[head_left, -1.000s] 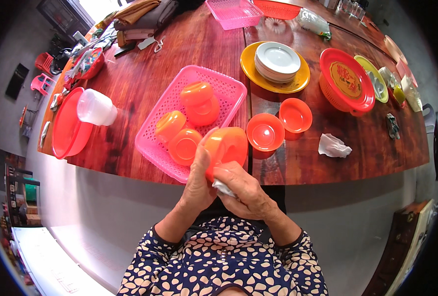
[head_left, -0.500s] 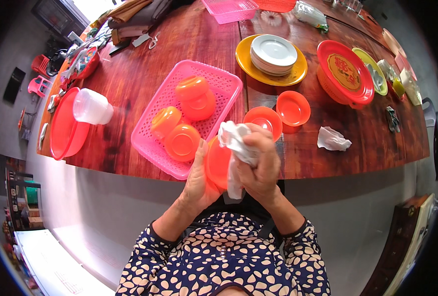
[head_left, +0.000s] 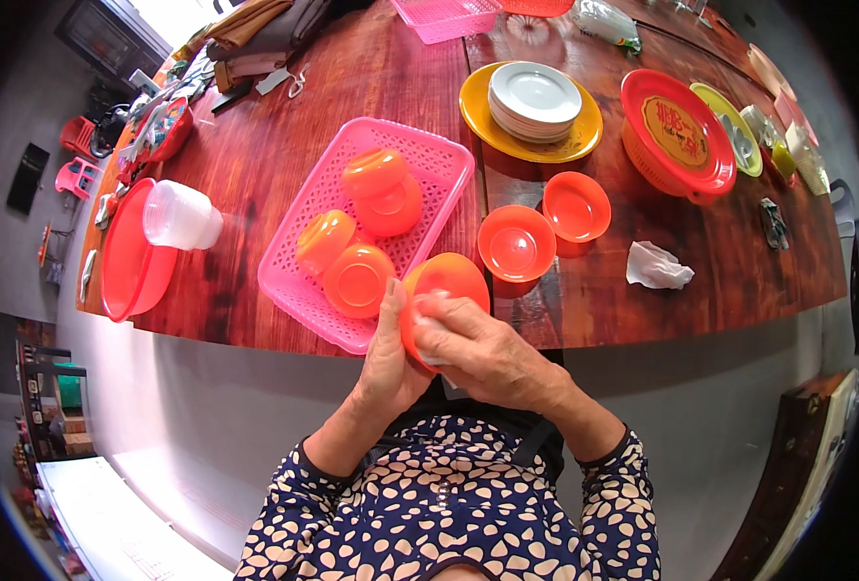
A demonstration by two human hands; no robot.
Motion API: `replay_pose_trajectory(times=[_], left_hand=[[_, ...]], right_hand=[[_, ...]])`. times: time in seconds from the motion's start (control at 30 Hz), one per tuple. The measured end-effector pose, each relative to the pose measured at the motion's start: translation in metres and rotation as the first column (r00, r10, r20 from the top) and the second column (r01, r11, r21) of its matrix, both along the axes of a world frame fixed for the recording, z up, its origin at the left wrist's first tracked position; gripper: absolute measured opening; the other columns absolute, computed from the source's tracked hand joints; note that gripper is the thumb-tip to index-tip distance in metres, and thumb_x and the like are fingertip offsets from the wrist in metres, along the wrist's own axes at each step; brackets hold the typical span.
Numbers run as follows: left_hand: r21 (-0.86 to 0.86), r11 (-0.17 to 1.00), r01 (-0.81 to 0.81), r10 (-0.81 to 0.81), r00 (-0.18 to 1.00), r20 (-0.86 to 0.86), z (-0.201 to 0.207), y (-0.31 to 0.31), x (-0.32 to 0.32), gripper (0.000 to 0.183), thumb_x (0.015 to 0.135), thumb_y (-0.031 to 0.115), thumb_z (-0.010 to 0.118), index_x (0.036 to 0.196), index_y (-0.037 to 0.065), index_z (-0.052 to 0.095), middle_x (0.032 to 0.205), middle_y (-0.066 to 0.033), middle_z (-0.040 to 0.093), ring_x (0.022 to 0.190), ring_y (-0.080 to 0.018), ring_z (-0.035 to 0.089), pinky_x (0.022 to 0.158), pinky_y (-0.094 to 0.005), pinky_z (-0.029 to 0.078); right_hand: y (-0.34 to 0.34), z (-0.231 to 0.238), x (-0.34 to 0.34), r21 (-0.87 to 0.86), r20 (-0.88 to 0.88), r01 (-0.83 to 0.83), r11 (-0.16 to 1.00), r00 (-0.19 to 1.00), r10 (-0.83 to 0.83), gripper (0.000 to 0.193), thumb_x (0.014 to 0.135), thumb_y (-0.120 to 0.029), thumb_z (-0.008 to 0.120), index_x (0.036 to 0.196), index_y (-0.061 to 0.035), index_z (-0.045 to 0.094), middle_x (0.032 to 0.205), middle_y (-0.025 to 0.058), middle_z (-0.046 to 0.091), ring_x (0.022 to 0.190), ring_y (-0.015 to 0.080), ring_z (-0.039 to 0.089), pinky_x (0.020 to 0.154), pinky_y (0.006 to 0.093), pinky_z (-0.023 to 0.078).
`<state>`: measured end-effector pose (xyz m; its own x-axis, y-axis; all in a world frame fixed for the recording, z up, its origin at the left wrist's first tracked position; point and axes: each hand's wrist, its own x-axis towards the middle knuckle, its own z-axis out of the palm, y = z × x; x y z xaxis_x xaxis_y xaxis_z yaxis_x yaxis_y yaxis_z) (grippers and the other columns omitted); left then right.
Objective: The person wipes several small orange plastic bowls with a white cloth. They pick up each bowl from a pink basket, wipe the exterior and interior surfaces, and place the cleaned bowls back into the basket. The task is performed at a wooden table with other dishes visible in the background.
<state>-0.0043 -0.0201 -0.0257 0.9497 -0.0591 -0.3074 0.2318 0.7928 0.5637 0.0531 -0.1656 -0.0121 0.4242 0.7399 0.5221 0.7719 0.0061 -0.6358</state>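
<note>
Over the table's front edge, my left hand [head_left: 389, 351] grips an orange bowl [head_left: 457, 275] by its side, with the thumb up along the rim. My right hand [head_left: 483, 349] is closed on a crumpled white tissue [head_left: 433, 306] and presses it inside this bowl; the fingers cover most of the tissue. Just left of the hands is a pink perforated basket [head_left: 431, 169] in which several orange bowls [head_left: 358, 279] lie upside down or tilted. Two more orange bowls, a nearer one [head_left: 515, 247] and a farther one [head_left: 577, 206], stand upright to the right.
Behind them, white plates [head_left: 538, 92] are stacked on a yellow plate [head_left: 478, 116]. A red lidded basket [head_left: 676, 136] and a crumpled tissue [head_left: 658, 265] are on the right. Leftward, clear plastic cups [head_left: 180, 215] lean on a red basin [head_left: 124, 261]. The wooden table [head_left: 226, 300] ends before me.
My right hand has lowered the tissue from above the bowl into it. The bowl's opening has come more into view, and the nearer upright bowl is no longer partly covered.
</note>
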Motion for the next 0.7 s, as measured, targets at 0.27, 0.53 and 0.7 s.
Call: replay_pose_trajectory(times=[0.27,0.53,0.7], left_hand=[[-0.031,0.997,-0.067,0.066,0.998,-0.013,0.018,-0.003,0.002,0.063,0.096,0.057,0.034,0.138,0.011,0.039,0.138,-0.0081,0.046,0.13,-0.0215,0.043,0.108,-0.0403,0.035],[-0.093,0.996,-0.007,0.01,0.999,0.033,0.007,0.006,-0.003,0.063,0.095,0.06,0.036,0.134,0.01,0.044,0.132,-0.0098,0.051,0.126,-0.0231,0.046,0.108,-0.0397,0.036],[-0.184,0.983,0.024,-0.009,0.997,0.082,0.006,-0.002,-0.003,0.065,0.095,0.061,0.033,0.138,0.012,0.039,0.136,-0.0083,0.046,0.129,-0.0226,0.043,0.109,-0.0397,0.034]], right_hand=[[0.026,0.001,0.012,0.029,0.313,0.45,0.893,0.844,-0.436,0.034,0.075,-0.007,0.059,0.108,0.0047,0.059,0.11,0.0178,0.056,0.098,0.0333,0.058,0.084,0.0371,0.053],[0.016,0.017,-0.011,-0.071,-0.147,0.168,0.983,0.973,-0.177,0.038,0.076,-0.002,0.063,0.112,0.0038,0.054,0.109,0.0231,0.053,0.1,0.0385,0.057,0.083,0.0415,0.052],[0.03,0.011,-0.008,0.056,-0.024,0.366,0.929,0.931,-0.365,0.04,0.074,0.001,0.065,0.112,0.0012,0.054,0.11,0.0218,0.052,0.097,0.0388,0.058,0.081,0.0413,0.052]])
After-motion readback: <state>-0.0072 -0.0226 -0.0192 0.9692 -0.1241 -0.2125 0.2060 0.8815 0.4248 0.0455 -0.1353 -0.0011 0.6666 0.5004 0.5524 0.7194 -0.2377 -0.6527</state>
